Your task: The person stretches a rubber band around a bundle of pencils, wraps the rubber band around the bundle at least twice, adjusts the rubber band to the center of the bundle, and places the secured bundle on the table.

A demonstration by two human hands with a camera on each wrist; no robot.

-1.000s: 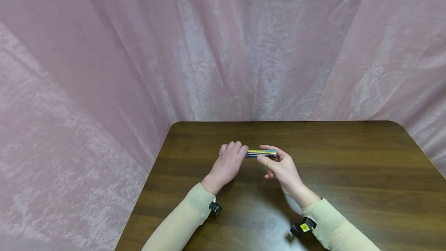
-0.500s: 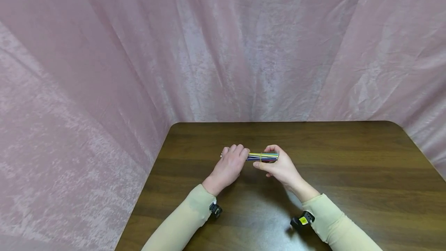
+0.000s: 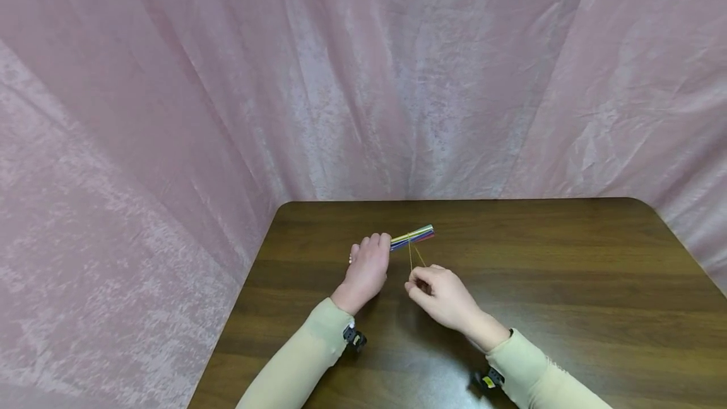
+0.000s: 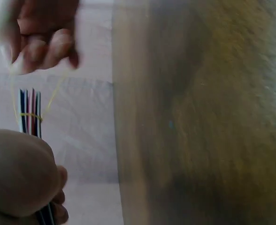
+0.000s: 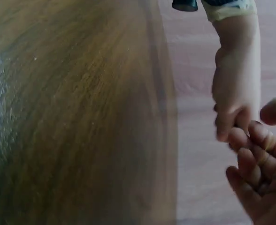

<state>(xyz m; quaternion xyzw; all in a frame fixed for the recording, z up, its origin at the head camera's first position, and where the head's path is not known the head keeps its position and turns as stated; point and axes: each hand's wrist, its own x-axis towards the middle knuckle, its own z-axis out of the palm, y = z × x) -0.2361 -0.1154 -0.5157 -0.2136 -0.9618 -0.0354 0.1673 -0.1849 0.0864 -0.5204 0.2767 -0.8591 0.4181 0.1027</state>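
Observation:
A bundle of thin, coloured sticks (image 3: 417,235) is gripped in my left hand (image 3: 369,266), with its far end tilted up to the right. The sticks' exact kind cannot be told. A yellow rubber band (image 4: 31,115) circles the bundle near its free end. From there two taut strands run to my right hand (image 3: 445,298), whose curled fingers hold the other part of the band. My right hand is below and right of the bundle, apart from the sticks. The left wrist view shows the stick ends (image 4: 30,101) spread slightly beyond the band.
Both hands are above a brown wooden table (image 3: 568,283) with rounded far corners. A pink curtain (image 3: 363,81) hangs behind it and along the left side. Small black cameras (image 3: 354,337) sit on the wrists.
My right hand has left the bundle's end and moved down and toward me, drawing the rubber band out into a stretched loop. The bundle's free end has tilted upward.

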